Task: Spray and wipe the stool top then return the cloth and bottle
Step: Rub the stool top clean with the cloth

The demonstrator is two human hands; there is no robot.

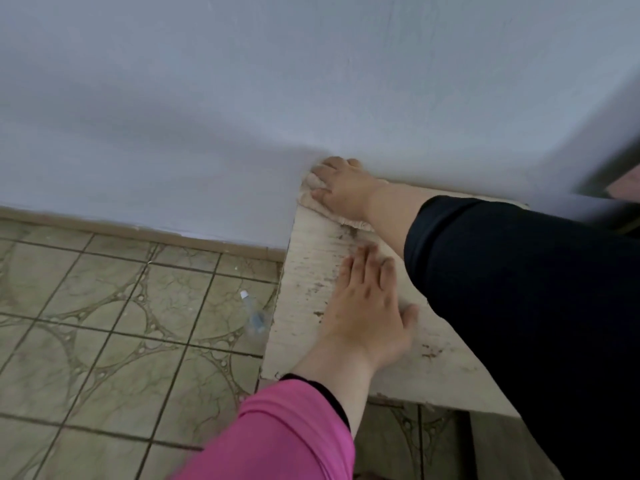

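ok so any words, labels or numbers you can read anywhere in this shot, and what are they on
None can be read.
The spray bottle lying on the tiled floor shows a bluish patch that may be a label: too blurred and small to read.
The stool top, the cloth under the right hand, the left hand, both sleeves and the wall carry no text.

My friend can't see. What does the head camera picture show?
A person's right hand presses a beige cloth onto the far corner of a pale, stained stool top by the wall, while the left hand lies flat on it. A small clear bottle lies on the tiled floor nearby.
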